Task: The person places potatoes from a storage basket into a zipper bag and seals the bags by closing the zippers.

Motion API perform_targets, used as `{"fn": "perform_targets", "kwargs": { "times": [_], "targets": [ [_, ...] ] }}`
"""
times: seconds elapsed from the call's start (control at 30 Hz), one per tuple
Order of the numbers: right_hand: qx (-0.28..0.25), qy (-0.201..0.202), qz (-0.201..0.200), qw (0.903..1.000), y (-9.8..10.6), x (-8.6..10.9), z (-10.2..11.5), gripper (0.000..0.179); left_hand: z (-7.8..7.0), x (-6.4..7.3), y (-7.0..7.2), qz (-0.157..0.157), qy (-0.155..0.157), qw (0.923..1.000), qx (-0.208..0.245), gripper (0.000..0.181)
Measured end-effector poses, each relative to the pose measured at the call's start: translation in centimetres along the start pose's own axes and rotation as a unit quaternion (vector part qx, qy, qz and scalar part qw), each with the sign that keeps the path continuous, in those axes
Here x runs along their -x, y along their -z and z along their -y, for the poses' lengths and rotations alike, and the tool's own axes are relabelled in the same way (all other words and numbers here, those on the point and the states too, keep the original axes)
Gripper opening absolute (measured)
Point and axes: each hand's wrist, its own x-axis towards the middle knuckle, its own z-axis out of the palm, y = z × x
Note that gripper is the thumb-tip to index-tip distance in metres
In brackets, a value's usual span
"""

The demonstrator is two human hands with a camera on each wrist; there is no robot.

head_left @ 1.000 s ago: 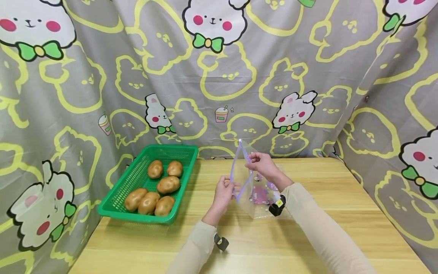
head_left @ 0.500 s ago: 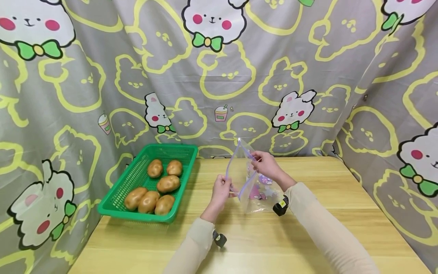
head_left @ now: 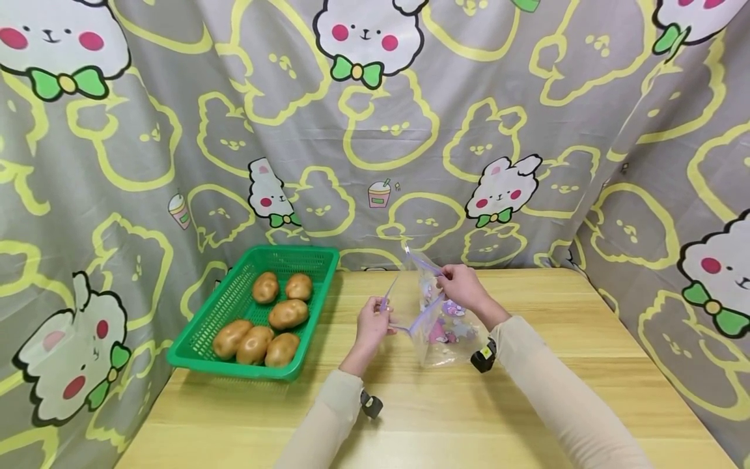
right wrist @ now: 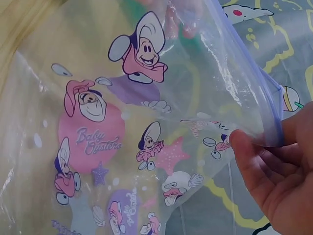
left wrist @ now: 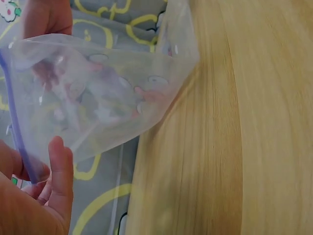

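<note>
Both hands hold a clear zip bag [head_left: 451,332] printed with pink and purple cartoon oysters, its mouth spread wide and facing left. My left hand [head_left: 373,324] pinches the near-left side of the purple zip edge between thumb and finger; in the left wrist view another finger of that left hand [left wrist: 54,196] stands straight up against the film. The opposite zip edge is pinched by my right hand [head_left: 465,286]. Through the film in the right wrist view, the print on the bag [right wrist: 98,137] reads "Baby Oysters". A white slider [head_left: 407,249] sits at the far corner of the mouth.
Left of the hands, a green plastic basket [head_left: 319,293] holds several brown potatoes [head_left: 289,315]. The wooden table [head_left: 562,404] ends at a grey curtain [head_left: 363,137] with cartoon prints, which also hangs at both sides.
The hands have moved apart, left hand leftward and right hand slightly rightward, so the bag's mouth is wider. The slider corner has dipped a little. Basket and potatoes have stayed put.
</note>
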Motion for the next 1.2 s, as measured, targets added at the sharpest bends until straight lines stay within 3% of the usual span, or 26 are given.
{"fn": "perform_targets", "kwargs": {
  "times": [0.23,0.47,0.6,0.9,1.2],
  "targets": [
    [0.002,0.011,0.0,0.9999,0.2,0.3,-0.1,0.018,0.4,-0.3,0.4,-0.001,-0.03,0.9995,-0.007,0.013],
    [0.023,0.034,-0.034,0.9986,1.0,0.6,-0.3,0.017,1.0,-1.0,0.9,-0.02,-0.029,0.9993,-0.014,0.011],
    [0.02,0.038,-0.031,0.9986,1.5,0.8,-0.5,0.018,1.0,-1.2,1.1,-0.02,-0.02,0.9996,-0.008,0.01],
    [-0.073,0.022,0.003,0.9971,2.9,1.2,-1.0,0.018,1.3,-1.5,1.1,-0.033,-0.028,0.9989,0.016,0.014],
    [-0.094,0.006,-0.029,0.9951,3.8,1.1,-1.0,0.022,1.2,-1.5,1.4,-0.036,-0.014,0.9983,0.043,0.017]
  ]
}}
